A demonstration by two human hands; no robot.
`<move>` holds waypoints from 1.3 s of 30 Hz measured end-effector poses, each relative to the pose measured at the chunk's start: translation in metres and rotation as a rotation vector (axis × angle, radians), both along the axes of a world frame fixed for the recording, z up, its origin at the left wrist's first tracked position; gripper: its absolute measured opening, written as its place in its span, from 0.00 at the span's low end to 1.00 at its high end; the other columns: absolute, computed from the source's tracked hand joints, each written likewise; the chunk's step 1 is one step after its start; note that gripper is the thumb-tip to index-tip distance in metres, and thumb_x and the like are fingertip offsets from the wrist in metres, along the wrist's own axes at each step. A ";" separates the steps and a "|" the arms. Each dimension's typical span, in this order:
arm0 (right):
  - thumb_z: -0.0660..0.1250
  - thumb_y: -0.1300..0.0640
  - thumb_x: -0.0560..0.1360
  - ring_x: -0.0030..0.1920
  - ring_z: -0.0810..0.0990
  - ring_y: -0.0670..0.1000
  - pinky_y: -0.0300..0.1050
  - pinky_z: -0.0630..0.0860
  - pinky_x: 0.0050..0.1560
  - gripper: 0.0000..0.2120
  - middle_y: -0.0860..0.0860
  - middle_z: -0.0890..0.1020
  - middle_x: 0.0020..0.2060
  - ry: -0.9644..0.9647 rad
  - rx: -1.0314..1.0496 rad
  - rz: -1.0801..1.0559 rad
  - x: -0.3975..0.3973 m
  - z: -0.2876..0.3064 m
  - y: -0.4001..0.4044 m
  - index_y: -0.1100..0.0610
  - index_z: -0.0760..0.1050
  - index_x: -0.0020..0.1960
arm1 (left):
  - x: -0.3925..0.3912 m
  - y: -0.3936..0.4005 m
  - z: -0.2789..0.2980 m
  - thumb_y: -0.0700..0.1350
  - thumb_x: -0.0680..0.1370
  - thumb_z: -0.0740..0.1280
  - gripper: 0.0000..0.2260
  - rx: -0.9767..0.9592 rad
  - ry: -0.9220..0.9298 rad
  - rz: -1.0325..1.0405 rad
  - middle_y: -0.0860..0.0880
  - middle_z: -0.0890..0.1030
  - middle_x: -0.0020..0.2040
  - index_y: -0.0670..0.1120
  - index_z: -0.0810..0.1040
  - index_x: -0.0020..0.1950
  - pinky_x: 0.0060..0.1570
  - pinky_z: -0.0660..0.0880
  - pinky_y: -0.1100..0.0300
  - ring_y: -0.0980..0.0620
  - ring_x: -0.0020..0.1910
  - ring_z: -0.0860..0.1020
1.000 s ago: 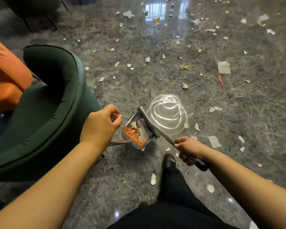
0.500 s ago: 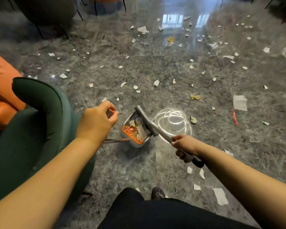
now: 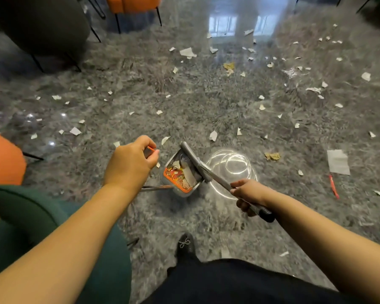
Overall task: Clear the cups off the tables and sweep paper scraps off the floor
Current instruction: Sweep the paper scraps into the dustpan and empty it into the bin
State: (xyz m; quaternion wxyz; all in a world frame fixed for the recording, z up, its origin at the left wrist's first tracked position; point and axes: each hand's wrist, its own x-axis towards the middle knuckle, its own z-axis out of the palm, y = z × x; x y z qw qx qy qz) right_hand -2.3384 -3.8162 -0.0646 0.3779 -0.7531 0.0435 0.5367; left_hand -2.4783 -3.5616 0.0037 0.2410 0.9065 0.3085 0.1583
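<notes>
- Your left hand (image 3: 131, 166) pinches the dustpan (image 3: 181, 175) handle; its orange print is unreadable.
- Your right hand (image 3: 249, 194) grips the broom (image 3: 198, 162), whose bristles are hidden.

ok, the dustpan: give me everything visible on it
The dustpan is a grey, plastic-looking tray with rounded corners and raised walls, seen from above, tilted open side up over the grey marble floor. Inside lie paper scraps and an orange printed wrapper. A thin handle runs from it toward the left hand, whose grip is on the top end. The broom, held by the right hand, lies across its right edge.
</notes>
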 end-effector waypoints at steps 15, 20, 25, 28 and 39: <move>0.58 0.59 0.81 0.18 0.65 0.46 0.33 0.63 0.22 0.12 0.53 0.68 0.26 0.032 0.033 -0.030 0.274 -0.023 0.177 0.51 0.66 0.64 | 0.280 0.177 -0.004 0.49 0.76 0.71 0.04 -0.021 0.037 -0.028 0.47 0.83 0.39 0.50 0.79 0.47 0.40 0.78 0.50 0.44 0.41 0.80; 0.57 0.60 0.82 0.18 0.65 0.46 0.33 0.63 0.22 0.09 0.53 0.68 0.26 0.045 0.033 0.003 0.390 -0.010 0.233 0.50 0.66 0.61 | 0.388 0.230 -0.001 0.49 0.76 0.71 0.03 -0.006 0.046 -0.037 0.51 0.81 0.37 0.51 0.79 0.46 0.37 0.77 0.51 0.46 0.39 0.80; 0.55 0.61 0.82 0.21 0.64 0.49 0.33 0.62 0.22 0.10 0.54 0.66 0.26 0.009 0.050 0.062 0.484 0.008 0.290 0.55 0.69 0.62 | 0.477 0.285 0.011 0.50 0.76 0.71 0.03 0.023 0.019 0.028 0.55 0.76 0.33 0.53 0.78 0.44 0.33 0.72 0.57 0.49 0.35 0.76; 0.55 0.62 0.82 0.19 0.63 0.47 0.33 0.61 0.23 0.07 0.53 0.65 0.26 0.017 0.065 0.014 0.534 0.011 0.327 0.55 0.70 0.54 | 0.524 0.321 0.014 0.49 0.75 0.71 0.03 0.019 -0.015 0.041 0.54 0.77 0.34 0.52 0.79 0.45 0.34 0.69 0.59 0.50 0.34 0.75; 0.55 0.61 0.82 0.18 0.64 0.47 0.33 0.62 0.22 0.07 0.52 0.65 0.23 0.016 0.055 -0.057 0.710 -0.002 0.477 0.53 0.70 0.53 | 0.723 0.482 0.004 0.52 0.75 0.71 0.04 0.030 0.022 -0.052 0.52 0.79 0.34 0.55 0.77 0.43 0.34 0.76 0.53 0.46 0.35 0.78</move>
